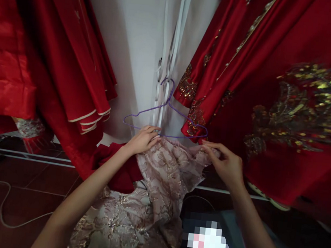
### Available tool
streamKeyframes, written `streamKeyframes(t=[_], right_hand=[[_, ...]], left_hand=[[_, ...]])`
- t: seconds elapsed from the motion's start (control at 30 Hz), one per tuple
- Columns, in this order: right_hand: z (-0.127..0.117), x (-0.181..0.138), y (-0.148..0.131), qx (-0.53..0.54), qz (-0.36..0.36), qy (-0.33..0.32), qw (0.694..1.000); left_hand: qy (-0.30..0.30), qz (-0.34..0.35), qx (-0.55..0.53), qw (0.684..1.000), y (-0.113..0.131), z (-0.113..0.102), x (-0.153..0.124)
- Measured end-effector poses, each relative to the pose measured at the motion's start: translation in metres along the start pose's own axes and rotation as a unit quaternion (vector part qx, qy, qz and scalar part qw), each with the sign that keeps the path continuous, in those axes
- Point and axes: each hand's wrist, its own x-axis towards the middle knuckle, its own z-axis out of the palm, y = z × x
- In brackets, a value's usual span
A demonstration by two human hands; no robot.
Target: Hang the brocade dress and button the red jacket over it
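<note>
A pale pink garment with gold floral embroidery (pixel 165 179) hangs down in front of me. My left hand (pixel 144 140) has its fingers curled over the garment's upper edge, close to the bottom bar of a purple wire hanger (pixel 181 112). At the other upper corner, my right hand (pixel 228 164) pinches the fabric between thumb and fingers, just below the hanger's right end. The hanger's hook is on a white metal upright (pixel 160 72). Dark red cloth (pixel 122 170) shows behind my left forearm, beside the garment.
Red garments (pixel 81 52) hang on the left, and red garments with gold beadwork (pixel 215 66) on the right. A white wall (pixel 127 37) stands behind. Low white rails (pixel 40 159) run above the dark tiled floor (pixel 27 200), where a pale cable (pixel 4 209) lies.
</note>
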Motion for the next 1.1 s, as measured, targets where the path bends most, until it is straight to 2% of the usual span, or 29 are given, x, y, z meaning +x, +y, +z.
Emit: streamKeyframes(t=[0.1,0.23,0.37,0.5,0.8,0.97,1.1], right_hand=[[0.003,0.013,0.013,0.052,-0.003,0.06,0.997],[0.003,0.024,0.049,0.079,0.034,0.148,0.985],[-0.004,0.031,0.072,0.051,0.057,0.188,0.979],[-0.009,0.035,0.076,0.057,0.066,0.197,0.977],[-0.007,0.041,0.061,0.026,0.054,0.17,0.984],[0.01,0.07,0.027,-0.041,0.006,0.137,0.99],[0.034,0.08,-0.003,-0.038,-0.035,0.114,0.992]], left_hand=[[-0.03,0.018,-0.047,0.998,0.003,0.026,0.016],[-0.048,-0.017,-0.083,0.995,0.007,0.048,0.012],[-0.047,-0.043,-0.114,0.991,0.014,0.046,0.003],[-0.045,-0.04,-0.124,0.99,0.017,0.04,0.0],[-0.044,-0.029,-0.092,0.994,0.016,0.044,-0.003],[-0.03,-0.041,-0.105,0.993,0.023,0.047,-0.003],[-0.006,-0.035,-0.159,0.987,0.037,0.055,0.004]])
